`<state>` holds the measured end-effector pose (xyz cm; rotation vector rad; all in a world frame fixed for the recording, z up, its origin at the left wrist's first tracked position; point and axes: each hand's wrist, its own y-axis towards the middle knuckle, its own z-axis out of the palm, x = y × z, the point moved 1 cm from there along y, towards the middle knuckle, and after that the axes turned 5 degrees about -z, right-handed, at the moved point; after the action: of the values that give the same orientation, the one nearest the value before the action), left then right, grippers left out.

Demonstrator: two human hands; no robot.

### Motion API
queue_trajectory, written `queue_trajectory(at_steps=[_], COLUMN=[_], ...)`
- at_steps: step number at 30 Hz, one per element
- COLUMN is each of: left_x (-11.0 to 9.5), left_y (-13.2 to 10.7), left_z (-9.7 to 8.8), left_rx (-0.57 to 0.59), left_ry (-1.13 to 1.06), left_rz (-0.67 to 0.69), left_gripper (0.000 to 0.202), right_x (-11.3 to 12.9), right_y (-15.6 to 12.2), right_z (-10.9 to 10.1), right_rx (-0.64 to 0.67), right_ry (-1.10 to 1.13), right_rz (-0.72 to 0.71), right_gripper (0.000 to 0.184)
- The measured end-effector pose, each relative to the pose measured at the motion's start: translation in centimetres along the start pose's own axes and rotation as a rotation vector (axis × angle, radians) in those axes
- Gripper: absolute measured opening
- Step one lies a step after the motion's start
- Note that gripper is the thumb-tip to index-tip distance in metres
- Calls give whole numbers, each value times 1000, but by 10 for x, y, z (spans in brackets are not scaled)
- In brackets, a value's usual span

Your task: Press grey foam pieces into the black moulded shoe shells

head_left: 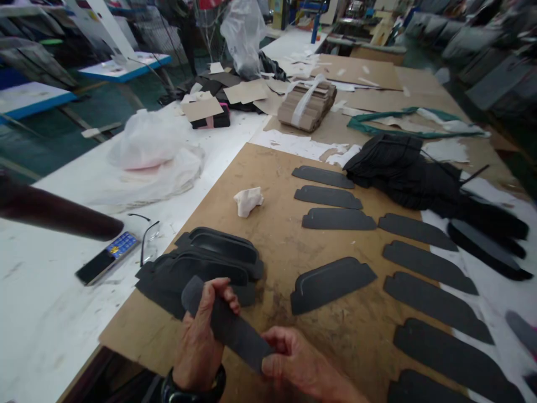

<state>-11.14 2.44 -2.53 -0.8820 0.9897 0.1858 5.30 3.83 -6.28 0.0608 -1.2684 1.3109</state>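
My left hand and my right hand both grip one dark grey curved strip, held just above the brown board near its front edge. The left fingers wrap the strip's upper end; the right thumb and fingers pinch its lower end. Just behind my left hand lies a stack of like grey moulded pieces. One single moulded piece lies flat to the right of the stack. Several more grey pieces lie in rows across the board's right side.
A crumpled white tissue lies on the board. A phone and glasses rest on the white table at left, near white plastic bags. Black fabric and a bundle of cardboard pieces sit farther back.
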Motion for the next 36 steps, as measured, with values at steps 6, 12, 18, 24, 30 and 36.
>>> queue_trajectory(at_steps=[6,12,18,24,30,36], left_x=[60,88,97,95,92,106], left_y=[-5,0,0,-8,-24,-28], left_z=[41,46,52,44,37,48], left_rx=[136,284,312,267,331,315], left_ry=[-6,210,241,362,535,351], left_rz=[-172,-309,-337,-283,-315,-572], left_gripper=[40,50,42,51,79,60], right_x=[-10,-10,-8,-11,-17,-7], right_y=[-49,-79,-84,-89,-97,-119], right_z=[-71,-132,-148,-153,-139,-141], right_rx=[-451,-638,-620,-524,-609,-496], right_ry=[89,-80,-158,-206,-140,-67], right_rz=[-8,-142,-158,-131,-203,-260], right_gripper=[55,44,43,31,36,37])
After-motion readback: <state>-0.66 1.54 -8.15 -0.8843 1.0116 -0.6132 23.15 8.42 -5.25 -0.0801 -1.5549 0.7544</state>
